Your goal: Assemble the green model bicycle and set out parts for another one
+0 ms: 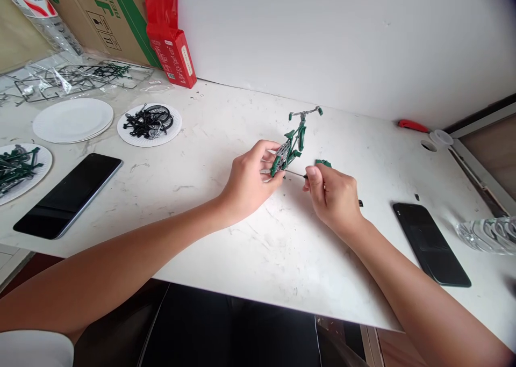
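Note:
A small green model bicycle frame [296, 138] with grey handlebars stands tilted on the white table [250, 238]. My left hand [248, 181] grips its lower rear end. My right hand [332, 198] holds a thin screwdriver [296, 173] whose tip points left into the frame's base. A small green part [323, 163] lies just behind my right hand.
Two dark phones [68, 195] [431, 243] lie left and right. A paper plate of black wheel parts [149, 122], an empty stack of plates [72, 120] and a plate of green parts [16, 168] sit at left. Red box [171, 55], plastic sprues [72, 77], water bottle [489, 234].

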{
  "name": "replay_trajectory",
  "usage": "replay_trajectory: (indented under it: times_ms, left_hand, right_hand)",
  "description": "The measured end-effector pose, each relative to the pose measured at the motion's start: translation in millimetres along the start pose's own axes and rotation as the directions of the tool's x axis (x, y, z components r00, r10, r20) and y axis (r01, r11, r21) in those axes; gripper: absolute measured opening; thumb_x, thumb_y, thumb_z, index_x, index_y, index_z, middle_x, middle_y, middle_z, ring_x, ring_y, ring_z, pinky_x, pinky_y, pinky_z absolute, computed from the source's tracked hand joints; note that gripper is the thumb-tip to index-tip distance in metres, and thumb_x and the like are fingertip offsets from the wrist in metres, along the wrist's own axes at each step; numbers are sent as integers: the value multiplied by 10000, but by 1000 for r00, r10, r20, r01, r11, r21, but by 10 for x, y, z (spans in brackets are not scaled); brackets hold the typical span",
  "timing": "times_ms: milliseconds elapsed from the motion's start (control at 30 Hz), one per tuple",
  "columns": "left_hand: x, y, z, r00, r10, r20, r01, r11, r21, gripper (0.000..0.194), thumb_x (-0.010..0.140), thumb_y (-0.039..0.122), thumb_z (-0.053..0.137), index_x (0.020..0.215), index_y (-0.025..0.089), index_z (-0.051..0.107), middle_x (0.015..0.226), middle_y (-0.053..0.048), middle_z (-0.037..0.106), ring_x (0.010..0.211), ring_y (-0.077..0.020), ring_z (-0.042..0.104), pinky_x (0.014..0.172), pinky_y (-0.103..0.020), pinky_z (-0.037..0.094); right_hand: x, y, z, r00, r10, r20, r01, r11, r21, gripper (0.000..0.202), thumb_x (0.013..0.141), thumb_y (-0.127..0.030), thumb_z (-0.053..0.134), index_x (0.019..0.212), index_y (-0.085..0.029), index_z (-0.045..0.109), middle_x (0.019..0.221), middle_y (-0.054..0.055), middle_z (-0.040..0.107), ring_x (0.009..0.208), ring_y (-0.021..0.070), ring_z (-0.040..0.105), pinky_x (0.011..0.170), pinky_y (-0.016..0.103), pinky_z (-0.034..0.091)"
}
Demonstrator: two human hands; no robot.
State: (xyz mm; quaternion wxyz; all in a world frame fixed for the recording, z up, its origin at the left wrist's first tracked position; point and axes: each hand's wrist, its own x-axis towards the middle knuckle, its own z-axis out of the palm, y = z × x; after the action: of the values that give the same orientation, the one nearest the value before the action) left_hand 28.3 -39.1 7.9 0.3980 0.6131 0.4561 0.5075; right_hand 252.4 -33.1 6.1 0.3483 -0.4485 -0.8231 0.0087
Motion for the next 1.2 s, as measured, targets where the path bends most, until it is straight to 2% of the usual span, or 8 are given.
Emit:
replay_trajectory:
  times_ms: [167, 333, 500, 633, 733, 967, 1100, 1200]
  left_hand:
    - [64, -141, -4, 993, 94, -69, -93, 996, 13, 430, 891, 76, 844, 1250, 219, 655, 1080, -36, 781, 949, -163, 839, 793, -249, 712]
    - [72, -175, -18, 988, 147, -51, -145, 989, 32, 413, 908, 67, 828, 1244, 225, 647, 1056, -27, 810, 949, -153, 845, 780, -227, 709]
    - [50, -219, -7, 975, 217, -54, -212, 973, 88, 430, 899, 24, 826, 1239, 219, 649, 1088, -29, 821, 971, -143, 847, 784, -201, 699]
    - [47, -260, 11, 957, 286, -60, -277, 953, 126, 462, 908, -3, 815, 1274, 222, 646, 1083, -17, 826, 983, -136, 843, 819, -204, 704]
    - [53, -258, 23, 941, 334, -65, -324, 938, 126, 456, 920, -12, 799, 1279, 217, 635, 1144, -30, 826, 1033, -136, 850, 825, -184, 700]
    - [66, -235, 27, 947, 316, -61, -309, 946, 100, 499, 893, -26, 827, 1277, 226, 630, 1124, -17, 811, 982, -129, 854, 788, -163, 698]
    - [54, -234, 17, 941, 333, -55, -325, 939, 111, 494, 909, -30, 806, 1284, 233, 623, 1197, -33, 828, 1030, -141, 861, 791, -166, 704]
    - [38, -240, 16, 924, 379, -51, -369, 918, 147, 488, 928, -38, 791, 1294, 238, 624, 1250, -39, 835, 1084, -146, 861, 814, -168, 704]
  right_hand:
    - [28, -6, -20, 981, -94, 170, 93, 996, 15, 304, 1227, -463, 453, 1133, -225, 617, 997, 110, 730, 853, 232, 675, 635, 333, 516]
    - [39, 71, -50, 974, -154, 169, 141, 986, 86, 213, 1219, -316, 526, 1155, -219, 705, 910, 60, 775, 788, 208, 676, 666, 341, 489]
    - [26, -30, -56, 927, 100, 362, -229, 915, 333, 460, 1228, -533, 488, 1009, -225, 750, 703, -3, 741, 589, 155, 625, 650, 336, 483]
    - [18, -231, 0, 783, 352, 512, -603, 632, 487, 686, 1145, -792, 470, 838, -230, 716, 550, 8, 674, 513, 166, 573, 599, 340, 475]
    - [25, -306, 16, 707, 393, 588, -704, 470, 532, 761, 1106, -880, 415, 745, -247, 634, 469, -6, 579, 435, 148, 456, 520, 335, 380]
    - [26, -138, -39, 940, 145, 308, -240, 923, 301, 492, 1192, -631, 483, 963, -229, 651, 704, -7, 584, 593, 150, 450, 605, 340, 353]
    - [10, -95, -47, 959, 49, 280, -123, 960, 251, 439, 1216, -527, 469, 1073, -218, 746, 810, 45, 701, 668, 174, 542, 659, 353, 384]
    - [-8, -180, -32, 914, 200, 352, -334, 863, 378, 490, 1200, -600, 498, 1059, -225, 781, 638, -24, 558, 564, 151, 439, 607, 347, 355]
